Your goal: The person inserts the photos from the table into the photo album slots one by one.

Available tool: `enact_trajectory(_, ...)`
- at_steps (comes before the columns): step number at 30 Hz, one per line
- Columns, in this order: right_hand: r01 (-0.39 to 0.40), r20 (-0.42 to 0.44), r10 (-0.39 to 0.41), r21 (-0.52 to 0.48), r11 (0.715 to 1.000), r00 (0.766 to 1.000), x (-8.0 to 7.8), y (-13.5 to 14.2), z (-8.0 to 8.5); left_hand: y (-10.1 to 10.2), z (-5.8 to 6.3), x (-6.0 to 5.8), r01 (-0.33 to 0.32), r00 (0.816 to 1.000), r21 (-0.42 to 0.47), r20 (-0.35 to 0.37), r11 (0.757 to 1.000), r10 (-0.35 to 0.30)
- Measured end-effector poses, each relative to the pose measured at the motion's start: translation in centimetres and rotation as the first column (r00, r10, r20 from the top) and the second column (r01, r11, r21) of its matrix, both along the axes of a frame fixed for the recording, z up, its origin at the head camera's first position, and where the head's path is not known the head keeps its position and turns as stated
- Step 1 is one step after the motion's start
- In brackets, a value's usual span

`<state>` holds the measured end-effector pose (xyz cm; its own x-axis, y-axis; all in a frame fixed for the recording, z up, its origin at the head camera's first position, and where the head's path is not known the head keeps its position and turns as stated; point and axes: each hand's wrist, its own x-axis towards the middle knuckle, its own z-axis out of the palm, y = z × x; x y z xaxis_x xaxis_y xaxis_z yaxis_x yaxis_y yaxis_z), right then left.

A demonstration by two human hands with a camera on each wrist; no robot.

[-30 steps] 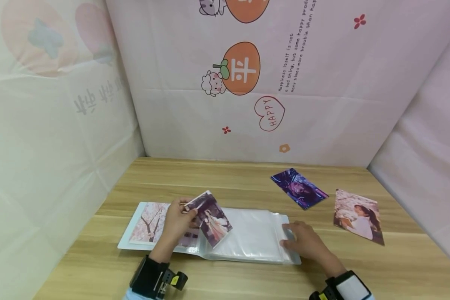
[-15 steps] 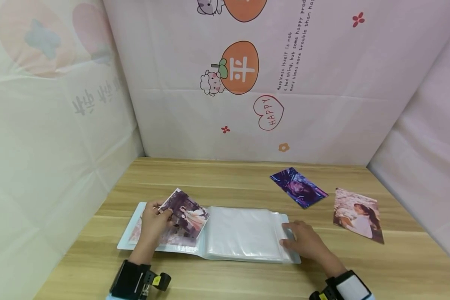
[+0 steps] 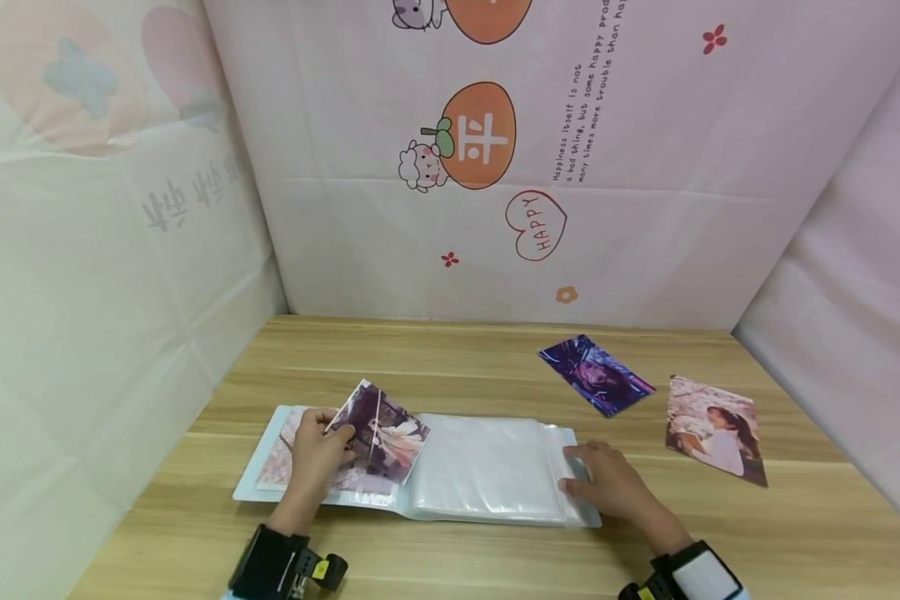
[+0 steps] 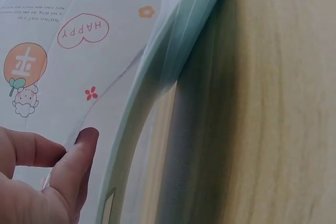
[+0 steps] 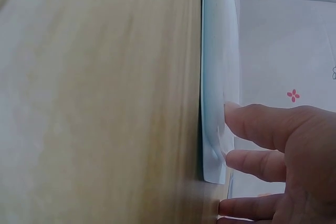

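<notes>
Head view: pinching a purple-and-pink rectangular paper photo [image 3: 393, 437] with the left hand [image 3: 318, 454] above the pale-blue album [image 3: 583, 516], slanted lengthwise toward the wooden desk's [image 3: 450, 560] front-right corner, mostly left of the clear plastic sleeve [image 3: 487, 467]; touching album's right edge, fingertips apart, with the right hand [image 3: 612, 483].

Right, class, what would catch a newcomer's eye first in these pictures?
Probably the dark photo, pinched in the left hand over the left half of the open album. Next, perhaps, the vivid purple photo lying on the table beyond the album's right end, and the orange cartoon fruit printed on the cloth behind.
</notes>
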<state>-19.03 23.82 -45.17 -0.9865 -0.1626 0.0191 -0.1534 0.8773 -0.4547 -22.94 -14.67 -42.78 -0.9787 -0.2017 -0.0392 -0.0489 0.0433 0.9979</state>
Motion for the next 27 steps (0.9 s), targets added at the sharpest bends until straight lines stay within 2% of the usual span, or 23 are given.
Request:
enact_trajectory(5, -0.002, -0.005, 0.002, 0.007, 1.0, 1.0, 0.03, -0.01, 0.13, -0.17, -0.18, 0.11, 0.0, 1.0, 0.01, 0.007, 1.0, 0.0)
enact_trajectory(15, -0.008, -0.012, 0.008, 0.02, 1.0, 1.0, -0.06, 0.09, 0.13, -0.94, -0.27, 0.1, -0.049, 0.999, 0.015, -0.001, 0.999, 0.049)
enact_trajectory(27, -0.022, -0.02, 0.022, 0.022, 1.0, 1.0, -0.08, -0.06, 0.06, -0.3, -0.36, 0.4, -0.021, 1.0, 0.01, 0.011, 1.0, 0.021)
